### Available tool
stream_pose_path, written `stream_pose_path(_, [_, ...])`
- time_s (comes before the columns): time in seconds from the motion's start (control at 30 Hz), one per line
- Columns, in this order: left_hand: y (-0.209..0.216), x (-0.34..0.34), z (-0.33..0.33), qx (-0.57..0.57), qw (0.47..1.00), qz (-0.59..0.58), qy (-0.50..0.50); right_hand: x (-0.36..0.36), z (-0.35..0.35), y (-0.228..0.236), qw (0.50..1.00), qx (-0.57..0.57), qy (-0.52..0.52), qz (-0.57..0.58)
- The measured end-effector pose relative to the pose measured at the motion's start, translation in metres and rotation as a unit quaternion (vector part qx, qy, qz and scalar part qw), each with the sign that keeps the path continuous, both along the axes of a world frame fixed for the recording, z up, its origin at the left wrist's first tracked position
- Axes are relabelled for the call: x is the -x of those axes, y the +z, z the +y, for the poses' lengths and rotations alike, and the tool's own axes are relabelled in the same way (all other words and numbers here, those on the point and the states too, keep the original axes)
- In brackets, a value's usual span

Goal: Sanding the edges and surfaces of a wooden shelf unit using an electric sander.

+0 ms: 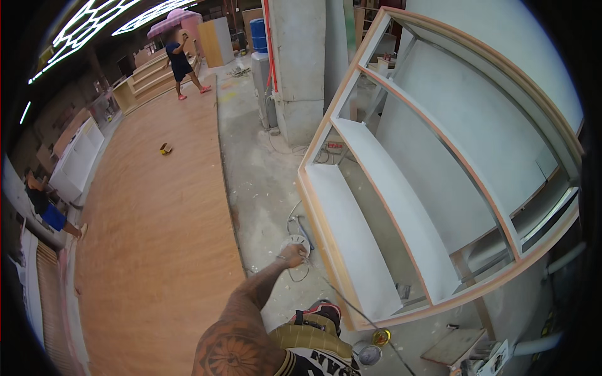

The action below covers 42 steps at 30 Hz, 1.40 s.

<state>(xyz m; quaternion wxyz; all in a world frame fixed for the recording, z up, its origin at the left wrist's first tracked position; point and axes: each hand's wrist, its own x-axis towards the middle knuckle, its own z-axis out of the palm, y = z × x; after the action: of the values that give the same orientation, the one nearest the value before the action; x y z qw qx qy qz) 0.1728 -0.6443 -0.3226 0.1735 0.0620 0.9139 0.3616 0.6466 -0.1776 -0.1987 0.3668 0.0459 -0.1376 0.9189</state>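
Note:
My left hand (291,255) reaches forward and down beside the cabinet frame, its fingers closed on the edge of a round white sanding disc (295,241) with small holes. Whether a sander's body lies beneath the disc is hidden. A dark cord (351,305) runs from near this hand to the lower right, across the frame's corner. Just right of the hand stands a large wooden cabinet frame (331,250), with white shelf boards (392,207) and peach-coloured edges. A loose hose (305,230) lies on the floor by the disc. My right hand is out of view.
A wide wooden platform (150,219) fills the left side, with a yellow tape roll (165,149) on it. One person (180,59) stands at its far end, another (41,200) at its left edge. Cans (367,354) stand by my feet; a concrete pillar (301,69) rises ahead.

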Motion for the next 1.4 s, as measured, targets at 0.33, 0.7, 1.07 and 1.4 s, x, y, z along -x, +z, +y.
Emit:
stream_pose_path(0.33, [-0.031,-0.034,-0.043,0.14,0.985,-0.049,0.087,0.056,-0.057,-0.073,0.861,0.053,-0.355,-0.359])
stream_pose_path(0.7, [-0.135,0.067,-0.089,0.064,0.99,-0.124,-0.025,0.245,-0.043,0.032,0.778,-0.034,-0.411,-0.474])
stream_pose_path(1.07, [-0.083,0.191,-0.001,0.004,0.962,-0.202,-0.184,0.33,0.004,0.01,0.517,-0.208,-0.605,-0.569])
stream_pose_path(1.4, [-0.098,0.235,-0.018,-0.037,0.923,-0.272,-0.269,0.338,0.026,-0.006,0.425,-0.254,-0.608,-0.62])
